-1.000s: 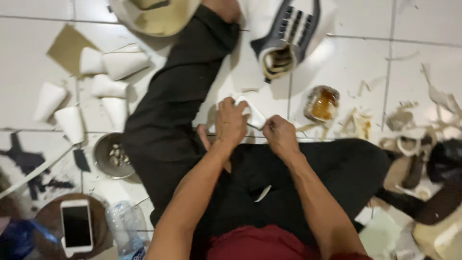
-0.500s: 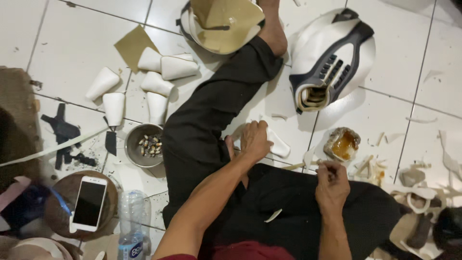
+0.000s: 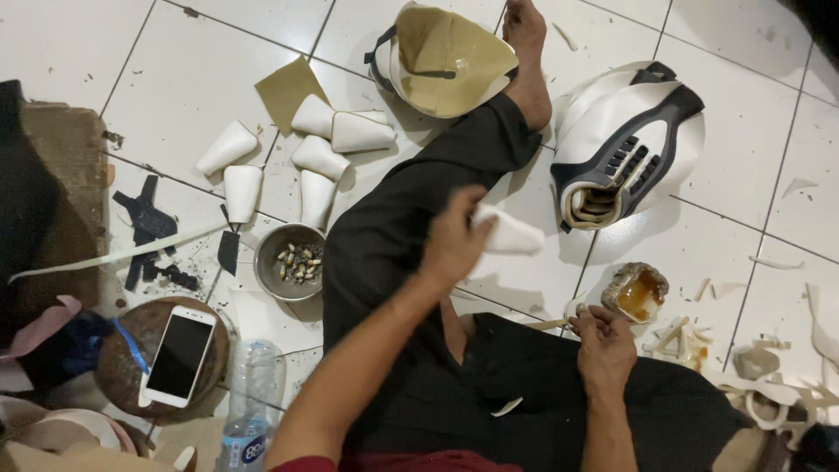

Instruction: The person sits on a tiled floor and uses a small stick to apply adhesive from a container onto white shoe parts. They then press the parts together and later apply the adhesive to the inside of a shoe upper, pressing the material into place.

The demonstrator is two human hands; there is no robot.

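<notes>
Overhead, left hand [image 3: 453, 240] lifts white cone [image 3: 514, 236] over tiles [image 3: 175, 96].

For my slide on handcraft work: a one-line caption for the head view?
Left hand lifts a white foam cone; right hand holds a stick beside the glue tin.

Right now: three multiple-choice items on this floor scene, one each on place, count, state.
1. The white smartphone lies on: A a round brown wooden disc; B the metal bowl; C the person's lap.
2. White foam cone pieces grouped on the tiles: A two; B six; C ten.
3. The left hand: A rests flat on the floor; B holds a white foam cone piece in its grip; C holds the phone.

A: the disc shows around the phone. B: six lie in the group. B: the fingers wrap one end of the piece.
</notes>
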